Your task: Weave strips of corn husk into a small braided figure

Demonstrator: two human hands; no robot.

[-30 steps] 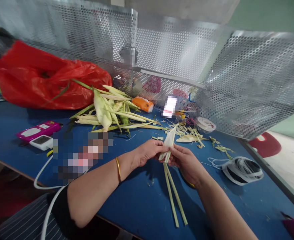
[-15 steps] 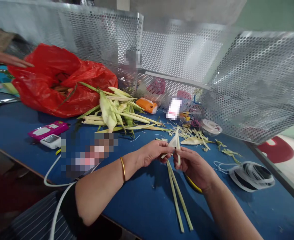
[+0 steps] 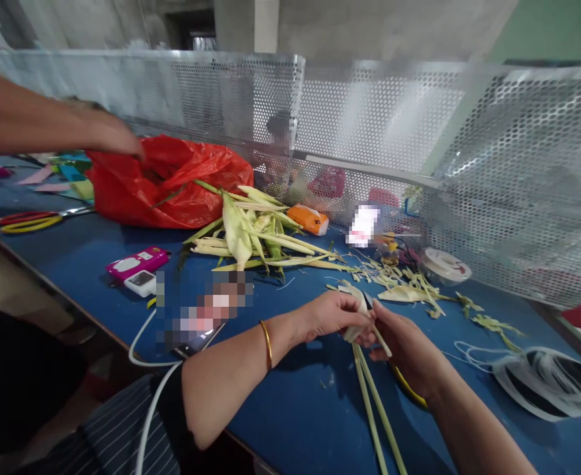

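Over the blue table [image 3: 295, 409] my left hand [image 3: 332, 315] and my right hand [image 3: 401, 340] meet and both pinch a pale green palm-leaf strip [image 3: 357, 310] that is bent over between the fingers. Two long thin ends of the strip [image 3: 374, 409] trail from my hands toward me along the table. A gold bangle [image 3: 267, 343] sits on my left wrist.
A pile of green leaves [image 3: 250, 231] lies beyond my hands, with a red plastic bag [image 3: 171, 181] behind it. Another person's arm [image 3: 47, 125] reaches to the bag from the left. Phones [image 3: 136, 264], scissors [image 3: 33, 219], leaf scraps [image 3: 409, 287], a tape roll [image 3: 446, 264] and a coil of white cord [image 3: 552, 379] lie around. A perforated metal screen [image 3: 468, 165] walls the back.
The upright leaf tip has been folded down between my fingers. The camera has shifted left, and another person's arm has come in to the red bag.
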